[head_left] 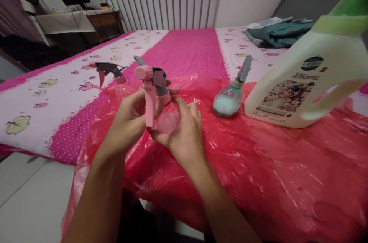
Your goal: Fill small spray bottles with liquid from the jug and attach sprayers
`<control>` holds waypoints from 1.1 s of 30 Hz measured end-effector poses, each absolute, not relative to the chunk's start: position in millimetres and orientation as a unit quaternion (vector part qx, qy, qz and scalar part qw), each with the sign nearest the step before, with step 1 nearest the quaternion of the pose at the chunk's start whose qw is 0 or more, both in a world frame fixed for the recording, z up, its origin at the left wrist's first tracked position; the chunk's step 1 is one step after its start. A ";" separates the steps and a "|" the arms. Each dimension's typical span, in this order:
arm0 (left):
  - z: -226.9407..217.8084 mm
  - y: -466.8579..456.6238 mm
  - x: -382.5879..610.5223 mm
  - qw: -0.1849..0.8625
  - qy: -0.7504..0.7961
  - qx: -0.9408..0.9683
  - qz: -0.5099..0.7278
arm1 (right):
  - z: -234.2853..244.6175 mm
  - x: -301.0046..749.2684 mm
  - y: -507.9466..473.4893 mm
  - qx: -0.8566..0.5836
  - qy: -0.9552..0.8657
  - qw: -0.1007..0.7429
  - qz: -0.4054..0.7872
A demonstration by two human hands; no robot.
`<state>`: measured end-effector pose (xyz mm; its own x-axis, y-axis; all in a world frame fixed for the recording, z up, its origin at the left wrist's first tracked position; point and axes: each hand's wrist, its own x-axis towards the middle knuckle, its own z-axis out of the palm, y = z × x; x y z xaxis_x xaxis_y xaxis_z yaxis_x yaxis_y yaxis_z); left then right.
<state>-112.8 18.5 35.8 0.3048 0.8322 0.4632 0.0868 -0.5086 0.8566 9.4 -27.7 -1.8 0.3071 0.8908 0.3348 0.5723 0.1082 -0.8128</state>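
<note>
Head view, one camera. Mount: on the person's head, above the near edge of the bed [186,47]. Facing: forward and down, across the red plastic sheet [258,151] toward the radiator [161,3] on the far wall. Range: close; both forearms enter from the bottom edge; left hand [129,120], right hand [186,135] and the pink spray bottle [150,97] they hold sit at frame centre. White jug [301,82], at right, looms large and soft-edged.
</note>
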 end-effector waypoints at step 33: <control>36.2 21.0 -114.7 0.379 0.353 0.707 0.481 | -4.3 6.8 -27.2 -0.689 -0.555 0.446 0.137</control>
<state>-114.7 21.0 36.2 0.2868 0.8641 0.4136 0.1351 -0.4639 0.8755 6.8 -27.2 -4.3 0.3474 0.8865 0.3056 0.6424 0.0124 -0.7662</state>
